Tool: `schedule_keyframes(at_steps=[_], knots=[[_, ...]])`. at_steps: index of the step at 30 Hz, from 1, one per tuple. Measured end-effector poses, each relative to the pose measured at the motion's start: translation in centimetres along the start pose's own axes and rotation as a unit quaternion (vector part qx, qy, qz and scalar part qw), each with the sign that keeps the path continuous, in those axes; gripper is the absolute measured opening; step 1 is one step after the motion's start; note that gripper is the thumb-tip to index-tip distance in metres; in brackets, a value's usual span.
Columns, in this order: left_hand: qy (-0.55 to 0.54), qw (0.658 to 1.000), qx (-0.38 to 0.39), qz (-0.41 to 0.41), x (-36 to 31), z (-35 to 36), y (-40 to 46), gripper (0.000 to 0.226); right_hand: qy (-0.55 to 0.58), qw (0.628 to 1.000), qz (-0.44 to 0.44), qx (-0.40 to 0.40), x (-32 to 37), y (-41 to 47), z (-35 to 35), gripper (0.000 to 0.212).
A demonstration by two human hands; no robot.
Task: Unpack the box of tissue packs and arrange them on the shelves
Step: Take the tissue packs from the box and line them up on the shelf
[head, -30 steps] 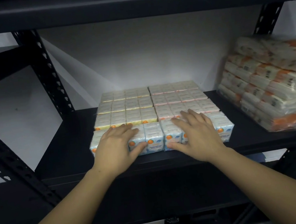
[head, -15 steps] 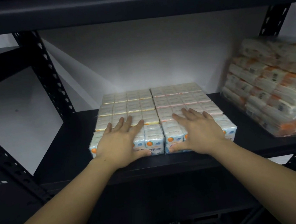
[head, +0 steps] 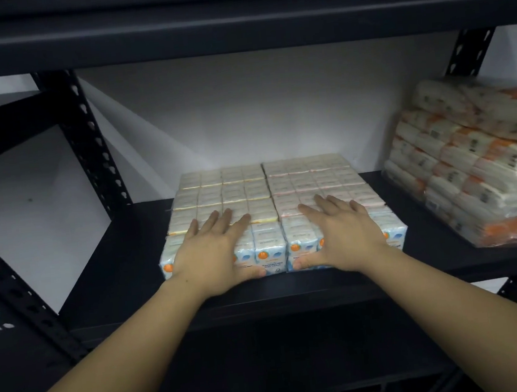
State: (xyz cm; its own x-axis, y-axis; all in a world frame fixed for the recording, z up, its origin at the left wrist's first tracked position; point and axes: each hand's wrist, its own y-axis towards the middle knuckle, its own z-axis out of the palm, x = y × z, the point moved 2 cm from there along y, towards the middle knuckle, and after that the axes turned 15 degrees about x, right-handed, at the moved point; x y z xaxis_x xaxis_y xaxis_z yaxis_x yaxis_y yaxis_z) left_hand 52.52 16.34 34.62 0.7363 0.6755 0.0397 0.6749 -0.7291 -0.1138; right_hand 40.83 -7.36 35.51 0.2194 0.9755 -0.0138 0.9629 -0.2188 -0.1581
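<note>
A person's left hand [head: 212, 251] and right hand [head: 344, 234] lie flat, fingers [head: 221, 220] spread and straight, on the front row of tissue packs [head: 266, 195] massed in a block on the black shelf [head: 124, 267], near its front edge and about midway along it. The step appears to be squaring that row; even pressure from both palms, pushing straight toward the back edge, should close gaps without buckling soft wrappers. Larger wrapped bundles [head: 477, 166] sit stacked at the shelf's right end

Both the left hand [head: 215, 251] and right hand [head: 344, 234] have slid slightly farther over the tissue packs [head: 270, 194], apparently.
</note>
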Motion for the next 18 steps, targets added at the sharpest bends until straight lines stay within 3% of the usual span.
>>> schedule_keyframes(at_steps=[3, 6, 10, 14, 18], knots=[[-0.058, 0.998, 0.011, 0.010, 0.3, -0.4, -0.6, 0.127, 0.023, 0.999, -0.001, 0.024, 0.1, -0.4, -0.4, 0.135], [-0.091, 0.995, -0.029, 0.012, 1.4, -1.5, -1.9, 0.132, 0.057, 0.998, -0.004, 0.031, 0.9, -0.8, -0.7, 0.143], [-0.182, 0.980, -0.064, -0.041, 5.1, -2.0, -3.6, 0.128, 0.088, 0.995, -0.040, 0.014, 3.5, -0.5, -0.9, 0.141], [-0.378, 0.922, -0.061, -0.066, 7.4, -1.4, -4.2, 0.117, 0.100, 0.993, -0.060, -0.003, 5.1, 0.6, -0.8, 0.136], [-0.507, 0.860, -0.047, -0.036, 6.6, -0.6, -3.6, 0.086, 0.063, 0.996, -0.061, -0.001, 5.1, 1.3, -0.4, 0.130]])
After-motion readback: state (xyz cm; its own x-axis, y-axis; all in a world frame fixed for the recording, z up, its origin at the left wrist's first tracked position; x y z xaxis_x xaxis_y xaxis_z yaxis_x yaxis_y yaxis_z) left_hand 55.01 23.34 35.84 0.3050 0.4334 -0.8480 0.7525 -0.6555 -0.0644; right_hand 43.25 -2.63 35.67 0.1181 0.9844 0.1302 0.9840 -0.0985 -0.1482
